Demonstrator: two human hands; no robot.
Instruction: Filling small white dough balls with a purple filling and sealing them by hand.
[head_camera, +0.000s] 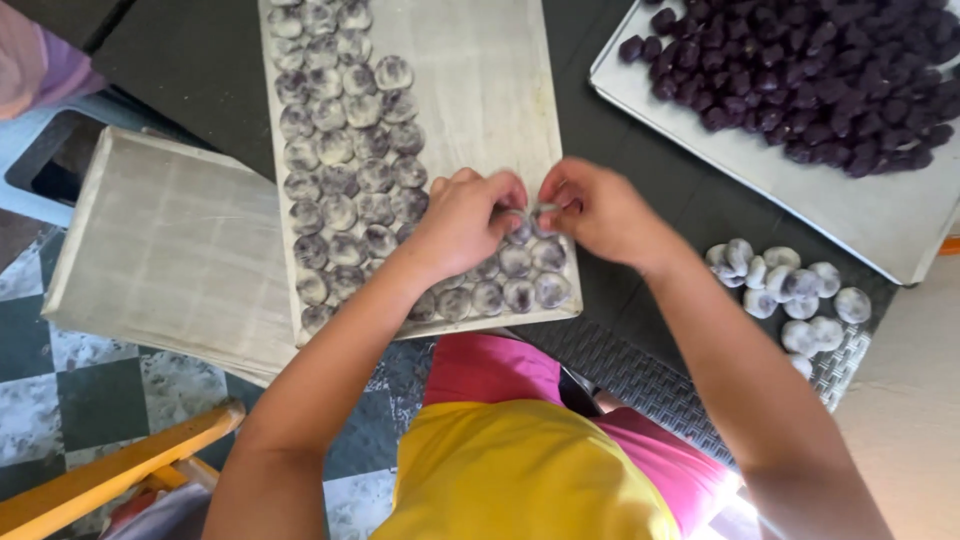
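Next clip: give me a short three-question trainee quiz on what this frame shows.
1. True or false: both hands pinch one small pale dough piece together.
2. The dark purple filling balls lie on which support? A) metal tray B) wooden board C) floor
3. Fill in: the flour-dusted filled rounds sit in rows on the pale rectangular wooden ____.

Key: 1 true, left hand and right hand meet on it; 2 A; 3 board.

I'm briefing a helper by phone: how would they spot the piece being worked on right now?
Find the long pale board covered with rows of grey-purple dough rounds. At its near right corner, the left hand and right hand meet, pinching one dough piece between their fingertips. It alone is lifted off the board; the others lie flat in rows.
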